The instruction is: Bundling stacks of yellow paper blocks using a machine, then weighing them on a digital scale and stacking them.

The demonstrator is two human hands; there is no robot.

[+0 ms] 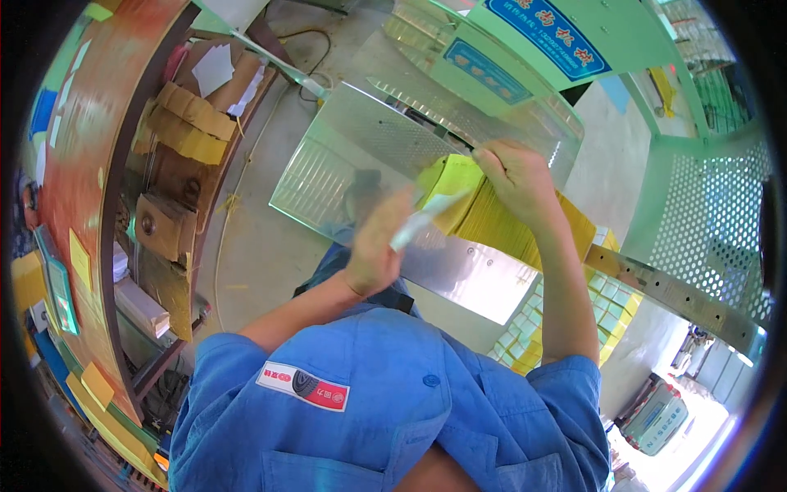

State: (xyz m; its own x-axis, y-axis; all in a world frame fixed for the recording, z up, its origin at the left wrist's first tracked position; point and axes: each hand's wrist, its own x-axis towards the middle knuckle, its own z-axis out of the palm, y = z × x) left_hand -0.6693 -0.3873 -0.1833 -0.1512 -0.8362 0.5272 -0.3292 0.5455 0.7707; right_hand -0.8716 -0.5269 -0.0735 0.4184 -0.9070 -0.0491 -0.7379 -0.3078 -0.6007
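Paper stack (500, 228), yellow and pretty long, sits along the right side of the steel tray (318, 174), its far end reaching toward the drilled metal rail (672, 291). The hands are apart: the left hand (379, 242) looks pinched on a white strip (428, 216), though it's blurry, and the right hand (520, 176) is curled over the stack's far edge. Can't tell how hard it's pressing. Honestly, best bet is steady, light pressure on the right so the sheets stay square, and keeping the strip flat and straight against the end, no creases.

Tray's left corner is bare, shiny metal. It juts from a pale green machine (627, 25), with more yellow-and-white bundles (608, 305) below its right side. Off left, there's a reddish wooden table (92, 176) with brown cardboard pieces (190, 123) on a shelf underneath.
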